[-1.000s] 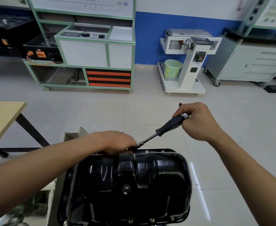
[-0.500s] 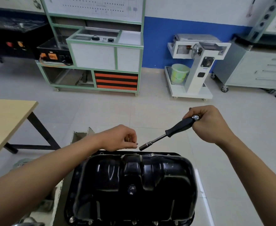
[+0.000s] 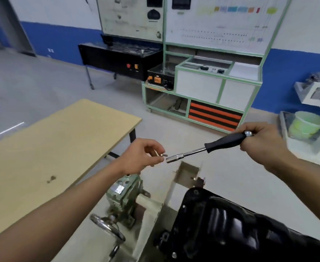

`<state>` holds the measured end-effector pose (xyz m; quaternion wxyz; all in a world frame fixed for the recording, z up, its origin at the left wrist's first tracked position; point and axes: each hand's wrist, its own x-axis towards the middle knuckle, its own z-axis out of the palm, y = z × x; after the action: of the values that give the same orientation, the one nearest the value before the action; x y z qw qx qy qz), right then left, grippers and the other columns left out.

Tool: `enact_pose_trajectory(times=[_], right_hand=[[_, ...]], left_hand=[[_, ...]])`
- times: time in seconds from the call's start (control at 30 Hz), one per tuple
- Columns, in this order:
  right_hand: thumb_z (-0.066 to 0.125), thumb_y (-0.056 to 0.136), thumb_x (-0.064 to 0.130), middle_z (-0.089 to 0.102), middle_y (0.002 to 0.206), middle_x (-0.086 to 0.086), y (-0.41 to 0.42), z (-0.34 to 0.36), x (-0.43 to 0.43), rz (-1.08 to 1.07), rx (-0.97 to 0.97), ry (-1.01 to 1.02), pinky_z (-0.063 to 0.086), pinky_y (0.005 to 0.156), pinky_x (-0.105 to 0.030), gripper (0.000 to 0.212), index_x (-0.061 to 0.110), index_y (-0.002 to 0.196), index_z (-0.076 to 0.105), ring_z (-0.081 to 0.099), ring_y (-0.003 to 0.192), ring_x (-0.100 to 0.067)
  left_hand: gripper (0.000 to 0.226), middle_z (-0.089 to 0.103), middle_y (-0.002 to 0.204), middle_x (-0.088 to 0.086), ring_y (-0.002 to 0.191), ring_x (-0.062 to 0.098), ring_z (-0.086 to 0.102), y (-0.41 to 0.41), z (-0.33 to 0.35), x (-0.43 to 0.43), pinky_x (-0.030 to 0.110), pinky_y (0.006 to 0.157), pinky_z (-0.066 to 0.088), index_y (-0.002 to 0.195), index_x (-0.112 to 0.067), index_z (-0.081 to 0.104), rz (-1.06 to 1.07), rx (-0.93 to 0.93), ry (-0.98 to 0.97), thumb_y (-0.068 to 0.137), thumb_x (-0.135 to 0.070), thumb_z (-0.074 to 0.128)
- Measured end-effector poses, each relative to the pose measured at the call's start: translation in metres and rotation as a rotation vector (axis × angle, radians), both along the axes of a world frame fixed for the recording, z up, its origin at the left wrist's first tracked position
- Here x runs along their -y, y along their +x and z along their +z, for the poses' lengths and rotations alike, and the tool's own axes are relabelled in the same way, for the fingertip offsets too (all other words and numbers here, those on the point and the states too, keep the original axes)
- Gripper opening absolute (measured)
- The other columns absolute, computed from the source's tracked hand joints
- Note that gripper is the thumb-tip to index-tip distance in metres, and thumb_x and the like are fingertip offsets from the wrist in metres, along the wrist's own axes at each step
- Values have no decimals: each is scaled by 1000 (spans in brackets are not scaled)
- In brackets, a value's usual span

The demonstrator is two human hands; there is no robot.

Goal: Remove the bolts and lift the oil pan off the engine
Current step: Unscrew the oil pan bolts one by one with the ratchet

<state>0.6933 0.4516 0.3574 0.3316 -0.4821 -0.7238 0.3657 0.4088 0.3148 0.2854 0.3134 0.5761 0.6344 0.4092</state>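
- The left hand [image 3: 142, 156] pinches a small bolt [image 3: 164, 154] between thumb and fingertips, up past the far-left corner of the oil pan [image 3: 231, 224].
- The right hand [image 3: 259, 142] is wrapped round the black handle of the nut driver [image 3: 224, 141]. Its socket end hangs above the pan's far edge, just beside the bolt and well clear of the pan.
- The pan sits seated on the engine, below both hands. At least two flange bolts [image 3: 174, 254] show on its left rim, so I judge the unbolting unfinished.
- Risk: the pinch on the bolt is light. If it slips, the bolt would likely drop left of the pan into the stand's gearbox [image 3: 121, 193] or onto the floor.
- Risk: the counter [image 3: 51, 148], left of the pan, looks the likely place for the bolt, and one set down carelessly there could roll off its edge.
- Risk: lifting the pan while rim bolts remain could bend its flange.
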Motion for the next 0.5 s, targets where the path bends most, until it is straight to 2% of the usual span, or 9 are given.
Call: enact_pose_trajectory(times=[0.07,0.1,0.17,0.27,0.33,0.4,0.5], right_hand=[[46,71,-21,61,50,10,-60,-6,8,45,-15,-37,35,40,-22,64,36,63,75,47,45,-6],[46,71,-21,61,50,10,-91,-13,12,65,-24,-66,36,43,-24,61,32,61,74,49,49,-8],[47,71,-21,61,51,9,-154,-32,21,89,-41,-136,39,43,-22,55,26,59,74,53,53,-8],[47,74,-19,61,49,7,-242,-68,41,104,-33,-238,39,40,-18,53,25,60,74,52,47,-6],[47,75,-19,59,46,6,-292,-96,56,89,-13,-315,36,37,-17,52,23,61,73,48,41,-5],[46,73,-19,58,45,5,-333,-125,73,89,6,-390,32,35,-18,51,22,59,74,45,36,-3],[47,75,-17,55,44,4,-379,-166,97,99,39,-490,28,33,-18,49,21,64,75,38,31,-6]], left_hand=[[13,75,76,4,66,20,68,-52,-8,21,32,63,55,89,-12,73,108,15,13,84,-1,80],[16,74,76,8,64,19,66,-79,-14,32,31,62,55,87,-13,74,164,35,20,84,1,80],[18,72,72,5,63,14,63,-135,-32,56,30,58,53,85,-14,74,267,65,8,83,2,80],[12,72,79,16,64,19,61,-218,-71,96,37,61,51,86,-12,74,454,89,-53,83,-4,82],[10,73,83,11,64,18,60,-268,-107,125,35,65,52,86,-11,73,635,72,-101,84,-5,81],[8,72,82,3,63,15,60,-310,-145,155,26,66,48,90,-12,74,824,7,-155,86,-7,80],[10,73,82,1,69,10,63,-355,-195,187,22,66,44,94,-9,78,985,-52,-227,85,-11,81]])
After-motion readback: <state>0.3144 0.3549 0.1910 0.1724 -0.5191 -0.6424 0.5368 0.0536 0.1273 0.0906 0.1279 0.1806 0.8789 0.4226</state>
